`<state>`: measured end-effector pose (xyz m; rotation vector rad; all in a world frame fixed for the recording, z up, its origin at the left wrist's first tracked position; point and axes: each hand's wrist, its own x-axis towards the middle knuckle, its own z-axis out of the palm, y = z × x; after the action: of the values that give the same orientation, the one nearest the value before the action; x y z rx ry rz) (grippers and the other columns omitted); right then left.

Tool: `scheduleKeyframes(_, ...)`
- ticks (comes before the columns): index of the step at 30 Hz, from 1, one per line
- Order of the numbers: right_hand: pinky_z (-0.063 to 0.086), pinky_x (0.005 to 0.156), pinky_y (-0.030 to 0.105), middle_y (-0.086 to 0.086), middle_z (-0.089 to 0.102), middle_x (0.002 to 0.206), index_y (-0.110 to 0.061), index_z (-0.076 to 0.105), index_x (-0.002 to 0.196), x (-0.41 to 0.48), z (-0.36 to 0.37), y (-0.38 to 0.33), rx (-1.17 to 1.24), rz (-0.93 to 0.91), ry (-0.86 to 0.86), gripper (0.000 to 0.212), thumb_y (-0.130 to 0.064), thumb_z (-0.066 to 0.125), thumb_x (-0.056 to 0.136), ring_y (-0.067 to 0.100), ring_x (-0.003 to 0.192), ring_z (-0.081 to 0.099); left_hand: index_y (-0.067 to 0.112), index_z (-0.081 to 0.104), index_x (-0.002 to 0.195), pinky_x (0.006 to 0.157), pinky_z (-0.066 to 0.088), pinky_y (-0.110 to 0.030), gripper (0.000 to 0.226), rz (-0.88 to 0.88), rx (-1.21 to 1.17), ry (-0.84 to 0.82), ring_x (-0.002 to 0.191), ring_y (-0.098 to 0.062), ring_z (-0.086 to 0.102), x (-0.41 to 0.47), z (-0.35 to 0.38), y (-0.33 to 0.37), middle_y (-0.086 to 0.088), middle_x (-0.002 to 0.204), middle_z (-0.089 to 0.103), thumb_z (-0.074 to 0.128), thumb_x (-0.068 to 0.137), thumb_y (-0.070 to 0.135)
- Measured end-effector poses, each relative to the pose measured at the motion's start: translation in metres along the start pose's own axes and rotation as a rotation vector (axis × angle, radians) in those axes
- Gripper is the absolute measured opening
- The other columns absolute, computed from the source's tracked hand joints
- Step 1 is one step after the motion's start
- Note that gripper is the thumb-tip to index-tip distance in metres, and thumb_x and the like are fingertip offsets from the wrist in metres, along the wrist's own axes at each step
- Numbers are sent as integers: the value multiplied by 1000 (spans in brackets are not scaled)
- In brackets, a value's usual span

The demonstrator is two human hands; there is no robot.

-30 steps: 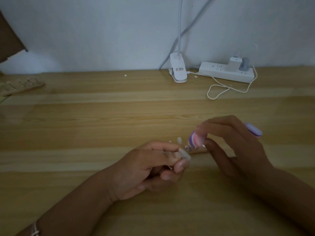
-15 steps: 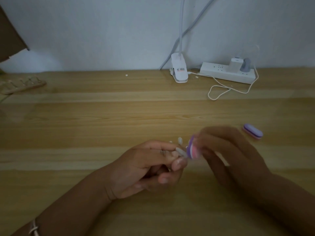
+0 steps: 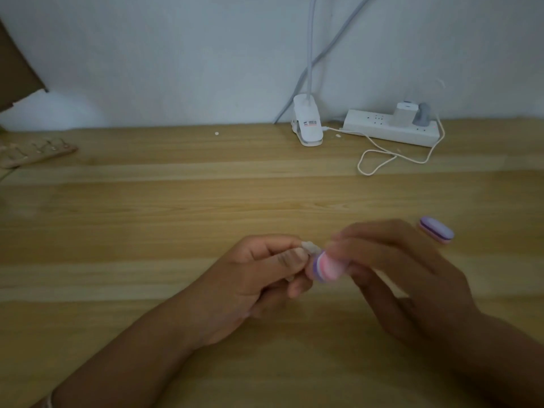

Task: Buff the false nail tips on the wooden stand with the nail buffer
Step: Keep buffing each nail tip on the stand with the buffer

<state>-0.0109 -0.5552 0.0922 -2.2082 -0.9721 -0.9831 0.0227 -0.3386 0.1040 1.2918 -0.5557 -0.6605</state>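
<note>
My left hand [image 3: 253,278] pinches a pale false nail tip [image 3: 310,247] between thumb and fingers, low at the centre of the table. My right hand [image 3: 394,269] holds a small pink and purple nail buffer [image 3: 326,267] by its end, blurred with motion, and the buffer's face lies against the tip. A wooden stand [image 3: 35,154] with small clips lies far off at the left edge of the table. Whether tips sit on that stand cannot be made out.
A second purple buffer block [image 3: 435,230] lies on the wooden table [image 3: 176,219] just right of my right hand. At the back stand a white clip lamp base [image 3: 307,125] and a white power strip [image 3: 391,129] with a looping white cable [image 3: 379,160].
The buffer in my right hand has slid down and left against the tip, then back slightly right. My left hand has stayed in place holding the tip.
</note>
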Motion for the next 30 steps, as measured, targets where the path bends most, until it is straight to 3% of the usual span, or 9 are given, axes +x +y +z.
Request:
scheduleKeyframes(5,38,100,12,5,63,111,-10,63,116,2,-2,14,-61,28,-33,28,2,56,92,9,107,60,9,70,78,46,35,-3,19,134,229,69,44,7,47,0,3,-2,3,62,61,56,92,12)
scheduleKeyframes(8,35,99,9,3,65,108,-10,63,115,3,-2,10,-59,20,-2,27,2,57,91,4,109,58,5,70,80,49,35,1,16,196,258,82,45,10,51,-1,5,-2,7,64,65,58,90,8)
scheduleKeyframes(12,43,98,17,4,64,111,-8,62,119,-1,0,9,9,32,-37,30,0,60,91,10,107,61,4,71,80,51,35,2,18,216,332,127,48,13,51,2,6,-4,19,60,63,57,92,1)
scheduleKeyframes(14,43,97,16,4,64,110,-10,61,120,1,0,8,19,56,-41,28,-3,59,93,10,105,62,5,76,83,60,42,-11,15,227,385,184,59,7,57,3,4,-5,9,67,70,63,91,7)
scheduleKeyframes(17,47,93,21,-4,63,119,-17,66,124,-5,3,-2,120,70,-84,31,-3,59,97,10,109,63,19,78,95,61,44,-43,15,232,383,236,73,-21,60,3,2,-10,-10,84,74,69,84,15)
scheduleKeyframes(21,38,97,12,-2,63,112,-16,65,121,-2,-4,6,11,65,-112,29,-5,55,96,5,106,61,19,79,93,57,41,-17,12,232,458,265,67,-7,58,4,0,-13,-4,78,73,72,83,18)
scheduleKeyframes(23,36,96,8,-2,63,108,-13,66,118,3,-4,9,-22,101,-97,27,-5,57,93,4,103,60,14,79,91,56,38,-14,13,241,506,286,63,-4,55,5,0,-15,-6,76,71,71,83,19)
scheduleKeyframes(27,48,90,19,-2,64,116,-15,67,123,-7,4,-3,53,43,-167,30,-5,60,95,10,105,64,23,77,93,58,42,-15,14,289,536,316,64,-6,61,5,-1,-16,-4,78,72,72,81,18)
scheduleKeyframes(30,46,92,17,2,65,110,-10,69,119,-2,-2,10,8,90,-136,27,-6,58,95,10,101,64,24,79,90,55,36,-12,9,299,608,327,57,2,50,5,-1,-15,-5,70,67,73,82,24)
